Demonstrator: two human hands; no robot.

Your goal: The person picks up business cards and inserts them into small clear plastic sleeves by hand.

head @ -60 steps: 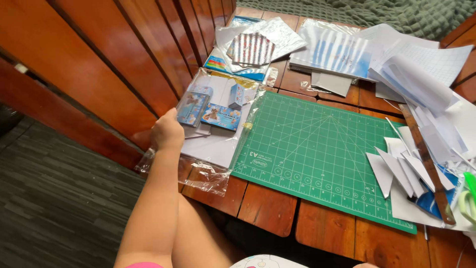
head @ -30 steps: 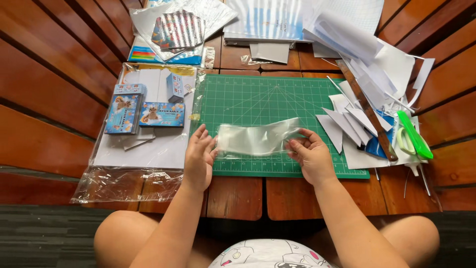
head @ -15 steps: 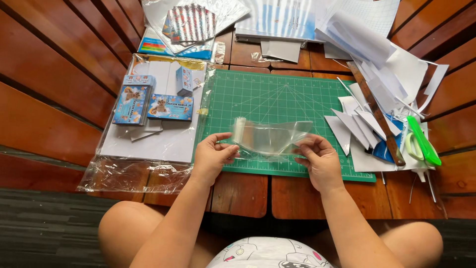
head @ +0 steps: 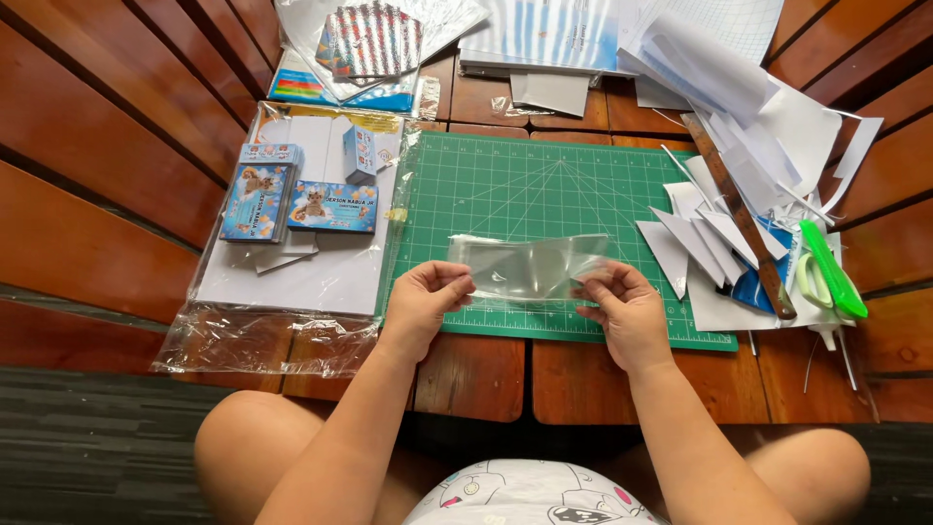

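Blue boxes [head: 292, 199] on a plastic sheet [head: 262, 335] at 9 o'clock. Left hand [head: 425, 303] pinches the left end of a clear sleeve [head: 530, 267], fingers curled. Right hand [head: 630, 313] pinches its right end. Sleeve is over the green mat [head: 544, 185], near edge. Paper scraps [head: 695, 243], ruler [head: 739, 214], scissors [head: 826, 272] at 3 o'clock.

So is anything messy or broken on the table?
Nothing looks broken. The messiest spot is the pile of white paper scraps heaped crookedly right of the green cutting mat. The left hand and right hand hold a clear plastic sleeve.
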